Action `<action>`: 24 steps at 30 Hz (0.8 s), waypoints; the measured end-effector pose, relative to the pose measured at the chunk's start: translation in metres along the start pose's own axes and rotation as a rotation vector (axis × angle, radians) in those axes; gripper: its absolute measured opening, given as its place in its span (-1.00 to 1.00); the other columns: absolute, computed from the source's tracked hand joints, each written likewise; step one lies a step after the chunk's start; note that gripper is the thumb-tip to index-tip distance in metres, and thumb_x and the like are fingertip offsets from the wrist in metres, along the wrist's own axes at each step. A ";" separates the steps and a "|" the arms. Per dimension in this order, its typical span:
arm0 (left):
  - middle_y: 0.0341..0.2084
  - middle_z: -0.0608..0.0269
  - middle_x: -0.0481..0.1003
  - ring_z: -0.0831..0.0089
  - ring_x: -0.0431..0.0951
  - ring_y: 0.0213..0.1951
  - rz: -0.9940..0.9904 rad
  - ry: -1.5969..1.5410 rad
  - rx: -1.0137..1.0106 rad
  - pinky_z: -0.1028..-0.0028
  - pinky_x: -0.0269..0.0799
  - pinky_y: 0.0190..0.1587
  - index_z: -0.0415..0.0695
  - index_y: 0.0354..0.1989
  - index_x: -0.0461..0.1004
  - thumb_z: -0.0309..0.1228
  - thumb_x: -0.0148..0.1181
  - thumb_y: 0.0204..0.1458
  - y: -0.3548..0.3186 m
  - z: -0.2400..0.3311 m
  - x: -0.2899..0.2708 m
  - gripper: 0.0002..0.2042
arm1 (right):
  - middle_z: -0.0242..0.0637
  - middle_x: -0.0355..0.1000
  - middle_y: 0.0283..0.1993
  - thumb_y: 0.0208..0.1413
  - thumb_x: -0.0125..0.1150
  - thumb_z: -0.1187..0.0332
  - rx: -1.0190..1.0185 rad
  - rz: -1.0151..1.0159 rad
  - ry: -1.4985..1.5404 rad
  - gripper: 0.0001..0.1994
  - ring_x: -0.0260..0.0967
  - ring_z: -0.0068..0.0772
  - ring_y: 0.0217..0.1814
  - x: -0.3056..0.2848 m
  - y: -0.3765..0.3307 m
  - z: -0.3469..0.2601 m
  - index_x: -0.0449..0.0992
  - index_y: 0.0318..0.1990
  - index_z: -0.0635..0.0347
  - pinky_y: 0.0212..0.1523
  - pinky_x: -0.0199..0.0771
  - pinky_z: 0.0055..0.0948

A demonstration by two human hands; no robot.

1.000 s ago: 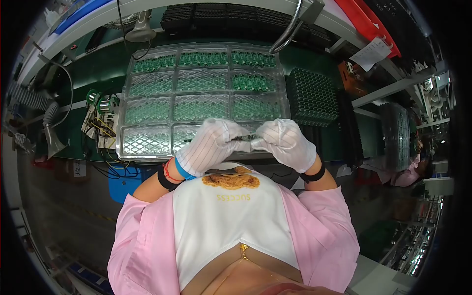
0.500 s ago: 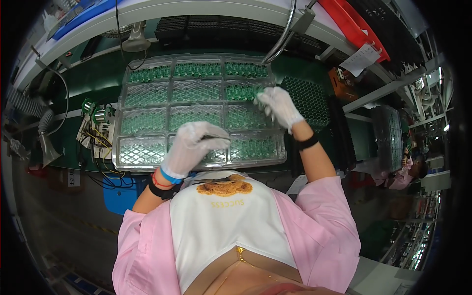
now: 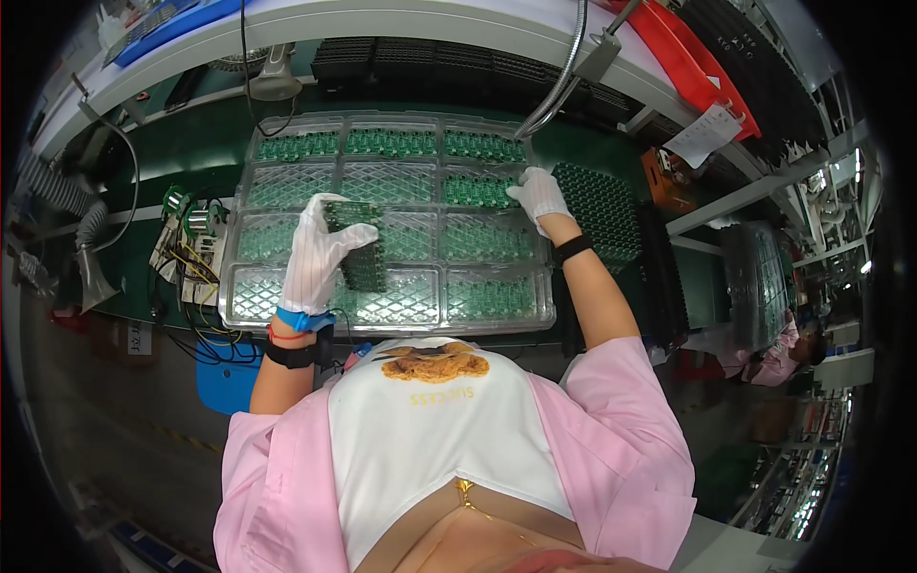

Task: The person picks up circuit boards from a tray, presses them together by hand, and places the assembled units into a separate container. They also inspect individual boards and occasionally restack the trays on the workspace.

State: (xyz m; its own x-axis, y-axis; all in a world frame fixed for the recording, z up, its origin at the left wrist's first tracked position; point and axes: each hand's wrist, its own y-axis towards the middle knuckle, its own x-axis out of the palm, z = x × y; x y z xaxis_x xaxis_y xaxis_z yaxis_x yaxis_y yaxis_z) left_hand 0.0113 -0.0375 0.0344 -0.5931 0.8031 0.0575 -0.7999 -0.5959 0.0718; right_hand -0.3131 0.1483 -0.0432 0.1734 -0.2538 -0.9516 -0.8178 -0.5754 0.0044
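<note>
Green circuit-board panel (image 3: 366, 269) is up in your left hand (image 3: 322, 250), over the left-middle part of the clear plastic tray (image 3: 439, 327). That hand is closed on it, thumb lying across the face and the other fingers up along the left side, partly tucked out of sight.

Your right hand (image 3: 542, 198) is over at the tray's right edge, fingers half curled, tips right at the end of the small green boards (image 3: 476, 192) in the second row from the back. Honestly can't tell if it's got hold of one. You've got white gloves on both.

Tray's laid out four rows by three, and the back row of boards (image 3: 392, 142) fills all three slots. Just right of it sits a stack of green boards (image 3: 604, 215), and off the left side there's a wired gadget (image 3: 198, 248) with yellow and black leads. All that's on a green bench (image 3: 186, 134). Further out you've got black racks (image 3: 458, 63) along the back, a metal funnel (image 3: 275, 80) back left, and a red bin (image 3: 695, 72) up top right.
</note>
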 end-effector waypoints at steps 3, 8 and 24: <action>-0.36 0.13 0.54 0.42 0.53 -0.29 -0.166 0.005 0.036 0.46 0.44 -0.22 -0.27 -0.20 0.38 -0.44 0.31 -0.10 0.007 -0.012 0.009 -0.69 | -0.06 0.48 -0.16 -0.04 0.25 0.36 -0.047 0.079 0.193 -0.79 0.45 -0.05 -0.13 -0.044 -0.034 -0.030 0.52 -0.25 0.26 -0.10 0.46 -0.25; -0.46 0.00 0.46 0.05 0.45 -0.37 -0.184 0.571 0.257 0.30 0.34 -0.30 -0.28 -0.40 0.45 -0.45 0.38 -0.23 0.010 -0.009 0.057 -0.74 | -0.25 0.47 -0.24 0.00 0.17 0.25 -0.853 0.097 0.455 -0.83 0.46 -0.26 -0.18 -0.077 -0.113 -0.096 0.51 -0.32 0.12 -0.21 0.52 -0.37; -0.48 0.23 0.46 0.23 0.50 -0.32 -0.568 0.856 0.936 0.41 0.40 -0.26 -0.11 -0.33 0.53 -0.39 0.38 -0.31 -0.011 -0.017 0.061 -0.71 | -0.28 0.37 -0.47 0.10 0.14 0.32 -1.165 0.119 0.774 -0.78 0.41 -0.42 -0.43 -0.052 -0.150 -0.069 0.43 -0.49 0.28 -0.47 0.35 -0.56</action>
State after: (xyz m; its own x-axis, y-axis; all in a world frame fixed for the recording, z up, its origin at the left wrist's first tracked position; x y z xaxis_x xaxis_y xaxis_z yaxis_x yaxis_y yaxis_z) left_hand -0.0172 0.0183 0.0200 -0.3542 0.4833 -0.8006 -0.7909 0.3021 0.5322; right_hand -0.1613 0.1944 0.0267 0.7026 -0.4851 -0.5207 0.0039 -0.7291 0.6844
